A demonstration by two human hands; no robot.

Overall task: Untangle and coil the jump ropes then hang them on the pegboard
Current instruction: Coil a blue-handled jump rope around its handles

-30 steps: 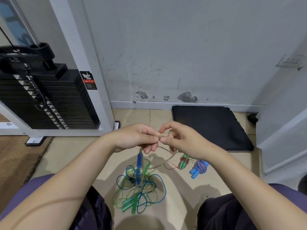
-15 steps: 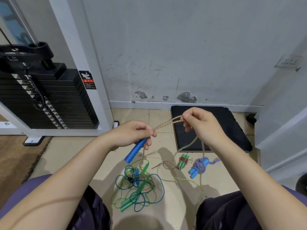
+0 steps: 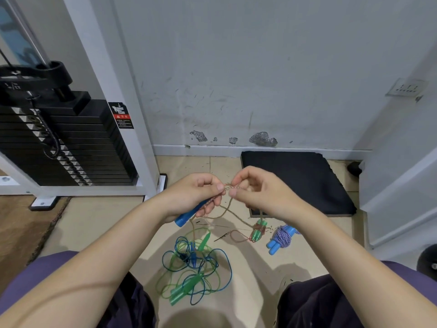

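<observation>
Braided tan rope [image 3: 227,210] is pinched by both hands, left [image 3: 192,197] (also gripping one blue handle [image 3: 189,215]) and right [image 3: 259,191].

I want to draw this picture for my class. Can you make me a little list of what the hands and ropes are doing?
left hand: holds blue handle, pinches tan rope
right hand: pinches tan rope
floor pile: blue and green ropes, tangled
coiled ropes: green-handled, blue-handled, on floor
mat: black, by wall
</observation>
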